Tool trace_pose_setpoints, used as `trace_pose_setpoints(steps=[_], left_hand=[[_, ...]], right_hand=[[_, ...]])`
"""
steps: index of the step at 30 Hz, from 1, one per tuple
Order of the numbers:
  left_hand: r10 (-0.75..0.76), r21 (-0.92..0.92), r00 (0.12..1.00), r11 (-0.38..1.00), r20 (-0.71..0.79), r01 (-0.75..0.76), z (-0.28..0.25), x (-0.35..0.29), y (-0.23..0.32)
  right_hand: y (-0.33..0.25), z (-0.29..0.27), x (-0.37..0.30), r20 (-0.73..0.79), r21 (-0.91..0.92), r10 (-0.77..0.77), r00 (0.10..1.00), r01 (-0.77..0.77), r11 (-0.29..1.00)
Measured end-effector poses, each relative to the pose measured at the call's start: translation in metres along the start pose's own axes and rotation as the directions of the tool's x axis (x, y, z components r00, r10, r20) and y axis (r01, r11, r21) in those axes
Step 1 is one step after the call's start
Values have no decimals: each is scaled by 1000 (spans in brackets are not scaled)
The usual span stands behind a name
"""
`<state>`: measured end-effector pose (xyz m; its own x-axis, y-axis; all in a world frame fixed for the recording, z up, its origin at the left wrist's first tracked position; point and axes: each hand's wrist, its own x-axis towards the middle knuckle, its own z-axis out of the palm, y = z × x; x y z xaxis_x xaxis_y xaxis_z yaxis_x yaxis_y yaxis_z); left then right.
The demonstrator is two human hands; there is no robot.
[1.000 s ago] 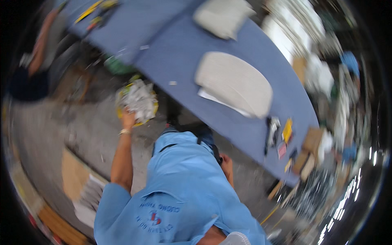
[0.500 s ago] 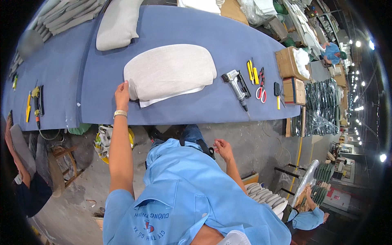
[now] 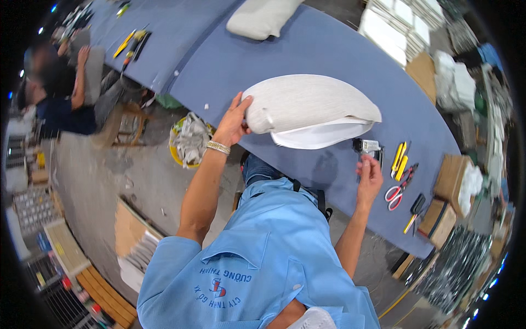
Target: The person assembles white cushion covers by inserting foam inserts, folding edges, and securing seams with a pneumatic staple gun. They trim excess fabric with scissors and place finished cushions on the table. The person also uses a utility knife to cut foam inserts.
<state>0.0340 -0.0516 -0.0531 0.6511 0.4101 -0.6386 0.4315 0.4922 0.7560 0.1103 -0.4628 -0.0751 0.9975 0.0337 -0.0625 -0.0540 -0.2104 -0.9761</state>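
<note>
A pale grey fabric-covered pad [image 3: 307,98] with a curved outline is tilted up off the blue-covered table at its near left end. My left hand [image 3: 235,119] grips that end, thumb on top and fingers at the side. Along the pad's near edge a white underside layer [image 3: 323,136] shows. To the right, my right hand [image 3: 370,176] is closed over the handle of a silver and black staple gun [image 3: 370,146] lying on the table; most of the handle is hidden by the hand.
Right of the staple gun lie yellow cutters [image 3: 400,162], red-handled scissors [image 3: 395,194] and a black-and-yellow tool [image 3: 416,208]. Cardboard boxes [image 3: 438,225] stand at the table's right end. Another grey pad [image 3: 260,19] lies farther back. A co-worker [image 3: 66,93] sits at left, near a yellow scrap basket [image 3: 176,151].
My view has turned. My left hand has lifted the pad's near end and tilted it. My right hand has come up from beside my body onto the staple gun.
</note>
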Motion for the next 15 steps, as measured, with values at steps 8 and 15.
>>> trace_pose_setpoints(steps=[8,15], left_hand=[[4,-459,997,887,-79,-40,73,-58,-35],[-201,-724,979,673,22,154,123,-84,-110]], right_hand=[[-134,81,25,537,-21,-410,737,498,867],[-121,91,24,703,-75,-202,682,354,932]])
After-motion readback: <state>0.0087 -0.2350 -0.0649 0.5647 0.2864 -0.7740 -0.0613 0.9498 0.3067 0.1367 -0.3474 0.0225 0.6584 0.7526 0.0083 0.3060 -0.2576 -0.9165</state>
